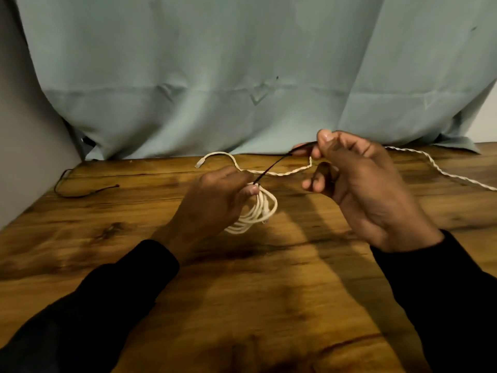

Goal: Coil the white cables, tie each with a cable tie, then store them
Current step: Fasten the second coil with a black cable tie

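My left hand (215, 197) grips a coiled white cable (258, 214) just above the wooden table (242, 292); the loops hang below my thumb. A black cable tie (277, 164) runs taut from the coil up and right to my right hand (357, 184), which pinches its far end between thumb and fingers. A second white cable (282, 172), twisted and uncoiled, lies across the table behind my hands, with its plug end at the left (198, 165) and its length trailing off to the right edge (457, 179).
Another black cable tie (80, 195) lies in a curve at the table's far left. A pale blue-green cloth (242, 76) hangs behind the table's back edge. A grey wall (27, 157) borders the left side.
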